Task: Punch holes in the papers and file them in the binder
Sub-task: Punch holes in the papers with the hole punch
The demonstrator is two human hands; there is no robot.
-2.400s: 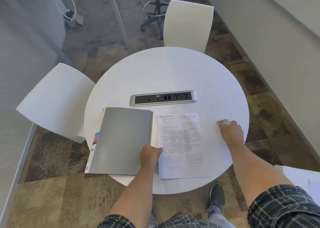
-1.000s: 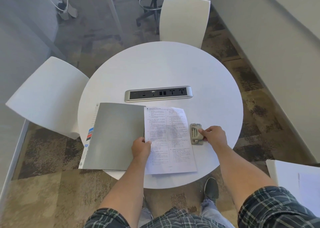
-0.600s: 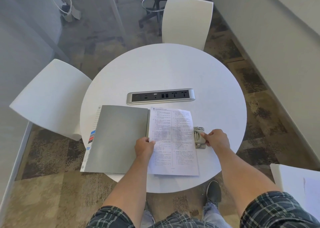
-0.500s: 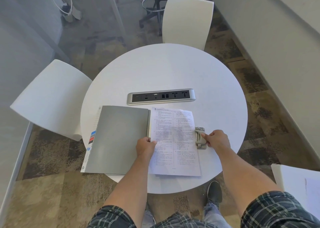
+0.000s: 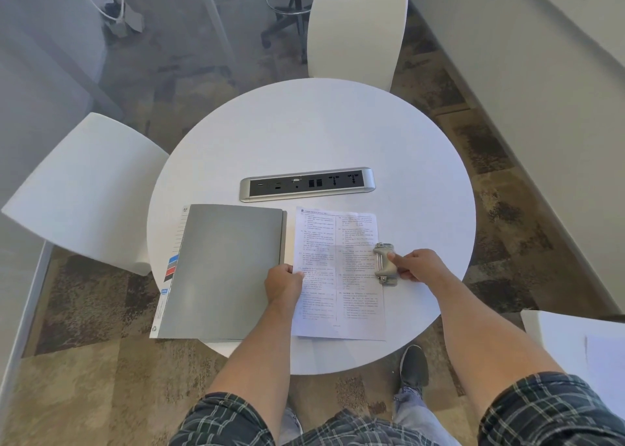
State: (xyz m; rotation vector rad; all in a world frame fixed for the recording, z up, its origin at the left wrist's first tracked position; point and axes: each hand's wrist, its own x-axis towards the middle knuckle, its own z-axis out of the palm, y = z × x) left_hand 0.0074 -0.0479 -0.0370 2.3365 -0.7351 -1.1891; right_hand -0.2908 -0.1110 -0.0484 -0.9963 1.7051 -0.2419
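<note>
on paper's [image 5: 338,273] rt edge: punch [image 5: 384,265], rt hand [image 5: 417,265] hides its back.

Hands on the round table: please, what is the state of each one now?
Left hand: holds the printed white paper sheet at its left edge.
Right hand: grips the small grey metal hole punch.
</note>
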